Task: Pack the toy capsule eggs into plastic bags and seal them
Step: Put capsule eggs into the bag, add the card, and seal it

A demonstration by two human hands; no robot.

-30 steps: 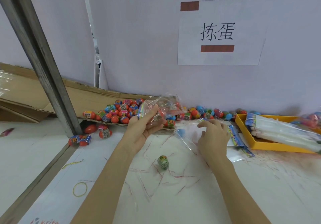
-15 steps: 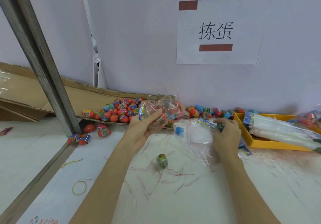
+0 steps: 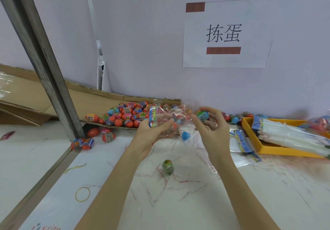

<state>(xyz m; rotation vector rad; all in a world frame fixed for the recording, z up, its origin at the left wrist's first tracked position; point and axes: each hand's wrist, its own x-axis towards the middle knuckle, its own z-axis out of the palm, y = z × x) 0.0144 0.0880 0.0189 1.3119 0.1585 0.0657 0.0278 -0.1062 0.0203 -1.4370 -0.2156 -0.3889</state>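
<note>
Capsule eggs [image 3: 125, 116] heaped on cardboard [image 3: 85, 97] against the lilac wall [image 3: 142, 42].
Left grip [image 3: 151, 131] grasps a clear bag [image 3: 171, 117]; right grip [image 3: 212, 128] pinches one egg [image 3: 202, 115] above the white surface [image 3: 196, 203].

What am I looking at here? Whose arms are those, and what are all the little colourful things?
This picture comes from a camera worn on a person's head, so you see that person's own two arms reaching forward over a white table. There is no machine.

The left hand holds a clear plastic bag with a colourful printed top. The right hand holds a blue and green toy capsule egg in its fingertips, right beside the bag.

Behind the hands, a pile of toy eggs lies on flat cardboard. One green egg sits alone on the table, near a yellow rubber band. On the right, a yellow tray holds more empty bags. A paper sign hangs on the wall.
</note>
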